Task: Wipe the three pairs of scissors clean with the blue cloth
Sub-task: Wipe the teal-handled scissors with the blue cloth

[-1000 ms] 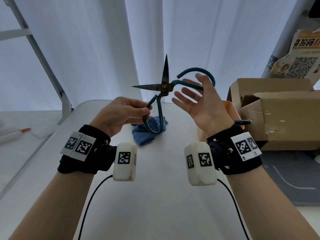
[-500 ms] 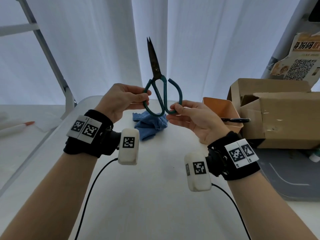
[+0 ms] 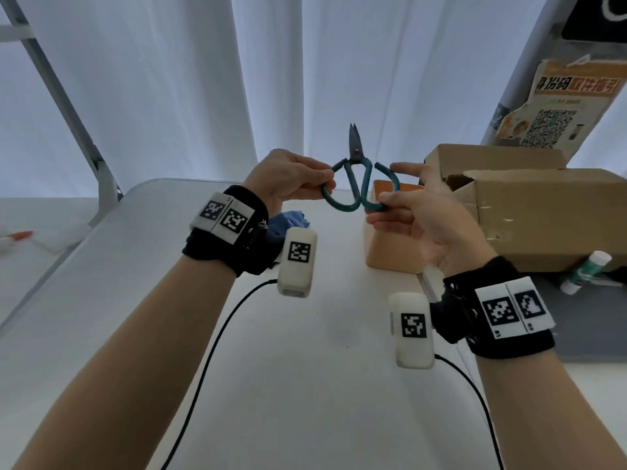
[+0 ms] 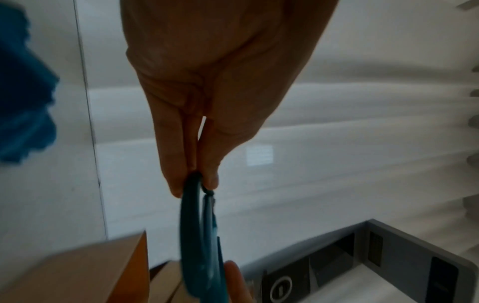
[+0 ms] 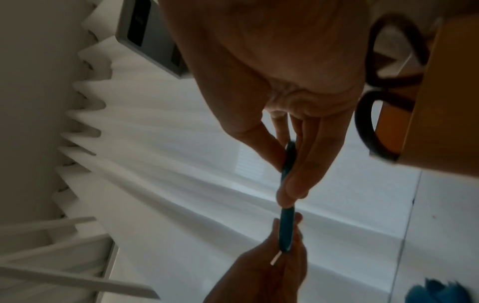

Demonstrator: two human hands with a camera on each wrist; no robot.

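Note:
Green-handled scissors (image 3: 355,178) hang in the air above the white table (image 3: 305,368), blades together and pointing up. My left hand (image 3: 288,179) pinches the left handle loop (image 4: 191,221) between thumb and fingers. My right hand (image 3: 417,212) pinches the right loop (image 5: 287,162). The blue cloth (image 3: 288,220) lies crumpled on the table behind my left wrist, partly hidden; its edge also shows in the left wrist view (image 4: 23,98) and the right wrist view (image 5: 440,293). Black-handled scissors (image 5: 373,123) stick out of the orange box.
An orange box (image 3: 390,245) stands on the table under my right hand. A cardboard carton (image 3: 529,212) sits to the right, with a glue stick (image 3: 583,271) beside it. White curtains hang behind. A metal frame (image 3: 74,120) rises at the left.
The scissors, spread open a second ago, are now closed and have come lower and to the right. My right hand has taken hold of the right handle loop.

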